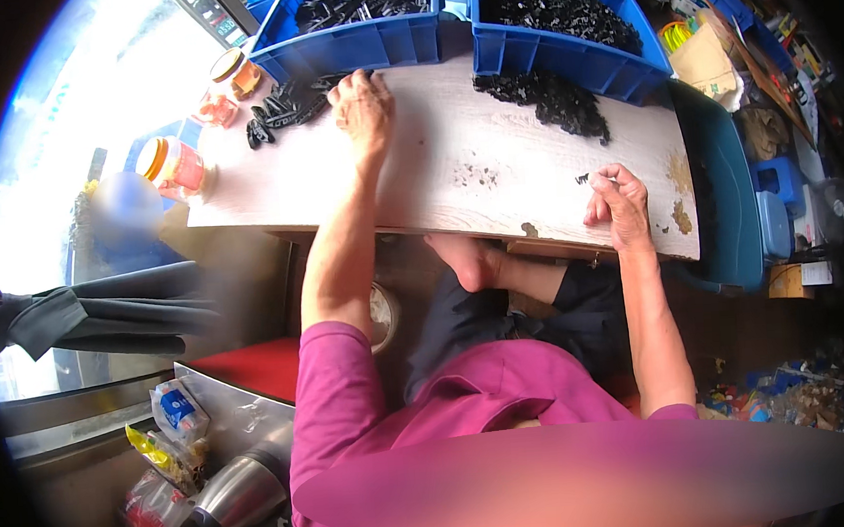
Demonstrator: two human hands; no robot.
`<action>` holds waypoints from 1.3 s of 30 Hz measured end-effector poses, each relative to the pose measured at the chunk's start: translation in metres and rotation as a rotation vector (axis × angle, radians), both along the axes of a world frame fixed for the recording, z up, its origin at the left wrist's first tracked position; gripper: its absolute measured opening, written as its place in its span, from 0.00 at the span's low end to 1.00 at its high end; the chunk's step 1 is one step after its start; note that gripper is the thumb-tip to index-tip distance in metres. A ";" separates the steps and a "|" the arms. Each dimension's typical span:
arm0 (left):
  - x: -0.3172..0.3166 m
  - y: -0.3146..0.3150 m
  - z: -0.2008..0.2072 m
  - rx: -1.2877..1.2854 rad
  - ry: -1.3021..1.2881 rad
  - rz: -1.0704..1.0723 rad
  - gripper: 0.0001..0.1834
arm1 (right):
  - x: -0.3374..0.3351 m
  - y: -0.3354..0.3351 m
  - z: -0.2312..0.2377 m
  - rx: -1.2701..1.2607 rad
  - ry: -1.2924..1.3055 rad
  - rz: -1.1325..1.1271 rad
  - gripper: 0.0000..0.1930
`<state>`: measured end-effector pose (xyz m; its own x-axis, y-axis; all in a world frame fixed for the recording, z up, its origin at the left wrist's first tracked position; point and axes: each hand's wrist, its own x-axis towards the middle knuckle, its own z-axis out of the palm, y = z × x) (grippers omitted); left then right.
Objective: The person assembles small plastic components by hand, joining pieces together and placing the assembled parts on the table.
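My left hand (364, 112) is at the far edge of the table, fingers bent down at the right end of a loose pile of long black plastic parts (282, 110). Whatever its fingertips hold is hidden. Over the table's right side, my right hand (619, 203) is closed, thumb against the curled fingers; I cannot make out anything between them. Just left of its fingertips lies a tiny black piece (581, 179). A heap of small black parts (562, 105) spreads below the right-hand blue bin (569, 56).
Another blue bin (346, 48) with long black parts stands behind my left hand. Jars with orange lids, one a lidded jar (173, 167), stand at the table's left. A teal tub (727, 187) adjoins the right edge. A metal kettle (243, 492) is at lower left.
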<state>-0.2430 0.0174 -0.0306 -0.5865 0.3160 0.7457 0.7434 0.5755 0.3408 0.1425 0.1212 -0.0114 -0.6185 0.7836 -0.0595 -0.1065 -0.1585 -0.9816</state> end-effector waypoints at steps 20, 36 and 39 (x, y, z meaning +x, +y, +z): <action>-0.012 0.004 -0.005 -0.307 0.061 -0.361 0.26 | -0.001 -0.001 0.000 0.019 -0.001 -0.051 0.08; 0.069 -0.028 0.007 -0.215 -0.240 -0.835 0.23 | -0.003 -0.002 0.001 0.001 0.022 -0.080 0.08; 0.067 -0.037 -0.004 -0.225 -0.054 -0.452 0.16 | -0.006 -0.003 0.001 0.015 0.021 -0.071 0.08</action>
<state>-0.1756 -0.0194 -0.0344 -0.3894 0.6966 0.6026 0.9201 0.2636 0.2899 0.1370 0.1183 -0.0103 -0.5624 0.8261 -0.0347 -0.1380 -0.1351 -0.9812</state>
